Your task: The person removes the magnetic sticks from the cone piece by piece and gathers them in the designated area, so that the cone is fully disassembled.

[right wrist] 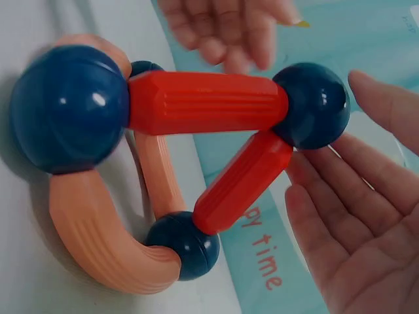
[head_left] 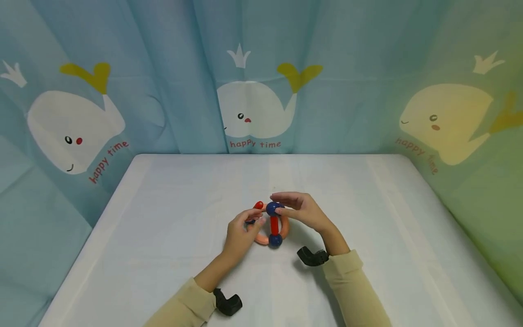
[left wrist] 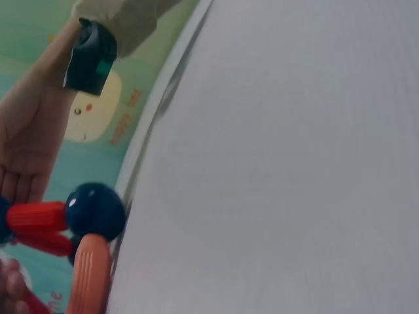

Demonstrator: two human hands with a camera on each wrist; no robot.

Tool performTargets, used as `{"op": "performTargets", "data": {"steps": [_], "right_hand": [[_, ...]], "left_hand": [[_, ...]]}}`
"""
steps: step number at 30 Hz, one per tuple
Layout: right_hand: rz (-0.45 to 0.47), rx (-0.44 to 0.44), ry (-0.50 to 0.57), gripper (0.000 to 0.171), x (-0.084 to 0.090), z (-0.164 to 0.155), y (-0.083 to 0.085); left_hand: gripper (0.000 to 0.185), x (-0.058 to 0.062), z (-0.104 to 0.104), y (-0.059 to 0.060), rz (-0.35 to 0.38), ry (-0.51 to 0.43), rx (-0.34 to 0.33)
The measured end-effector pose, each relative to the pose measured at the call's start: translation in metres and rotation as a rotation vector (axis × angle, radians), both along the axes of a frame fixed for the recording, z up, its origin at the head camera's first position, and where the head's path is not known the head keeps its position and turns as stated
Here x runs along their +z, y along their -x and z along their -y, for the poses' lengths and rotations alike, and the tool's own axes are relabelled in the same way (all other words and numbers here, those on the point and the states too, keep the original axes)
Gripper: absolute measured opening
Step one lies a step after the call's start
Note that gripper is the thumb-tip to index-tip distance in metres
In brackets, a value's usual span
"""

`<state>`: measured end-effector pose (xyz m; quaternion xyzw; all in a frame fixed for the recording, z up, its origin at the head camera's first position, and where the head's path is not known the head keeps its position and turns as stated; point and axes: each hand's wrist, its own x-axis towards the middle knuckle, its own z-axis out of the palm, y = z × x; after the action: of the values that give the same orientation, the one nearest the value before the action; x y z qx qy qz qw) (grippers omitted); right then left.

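A small frame of blue balls and rods stands on the table. Curved orange rods (right wrist: 108, 235) form its base ring, and two straight red rods (right wrist: 209, 101) rise to a blue top ball (right wrist: 317, 104). My right hand (head_left: 304, 211) is beside that ball, its fingers straight and its thumb at the ball's edge. On the left side my left hand (head_left: 239, 236) has curled fingers around another red rod (head_left: 259, 205), whose end shows past the fingertips. Most of that rod is hidden, so its contact with the frame is unclear. A base ball (head_left: 275, 240) faces me.
The frame stands on a white table (head_left: 184, 190). Blue curtains (head_left: 180, 68) printed with whales hang behind and at the sides. A black wrist device (head_left: 312, 257) sits at the right wrist, with another black device (head_left: 228, 303) at the left.
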<state>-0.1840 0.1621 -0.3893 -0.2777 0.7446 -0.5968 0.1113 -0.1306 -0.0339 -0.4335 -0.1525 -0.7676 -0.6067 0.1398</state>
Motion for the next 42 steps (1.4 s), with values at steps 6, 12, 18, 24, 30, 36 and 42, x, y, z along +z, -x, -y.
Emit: {"op": "performTargets", "data": {"steps": [6, 12, 18, 24, 30, 36, 42], "right_hand": [[0.005, 0.034, -0.015, 0.036, 0.006, 0.001, -0.003], [-0.041, 0.071, -0.034, 0.035, 0.009, 0.006, -0.006], [-0.092, 0.046, -0.075, 0.034, 0.008, 0.011, -0.009], [-0.124, 0.012, -0.092, 0.031, 0.009, 0.013, -0.011], [-0.167, 0.005, -0.066, 0.031, -0.009, 0.01, 0.0], [-0.199, -0.002, -0.037, 0.032, -0.021, 0.005, 0.008], [-0.245, -0.068, -0.014, 0.032, -0.023, 0.006, 0.009]], "left_hand": [[0.027, -0.009, -0.016, 0.005, 0.124, 0.027, -0.066], [0.024, -0.02, -0.027, 0.01, 0.143, -0.001, -0.044], [0.018, -0.019, -0.031, 0.007, 0.154, -0.031, 0.007], [0.017, -0.022, -0.032, 0.008, 0.084, -0.044, 0.029], [0.019, -0.022, -0.033, 0.006, 0.009, -0.013, 0.06], [0.018, -0.021, -0.035, 0.006, -0.083, 0.0, 0.06], [0.019, -0.022, -0.035, 0.004, -0.069, -0.003, 0.073]]}}
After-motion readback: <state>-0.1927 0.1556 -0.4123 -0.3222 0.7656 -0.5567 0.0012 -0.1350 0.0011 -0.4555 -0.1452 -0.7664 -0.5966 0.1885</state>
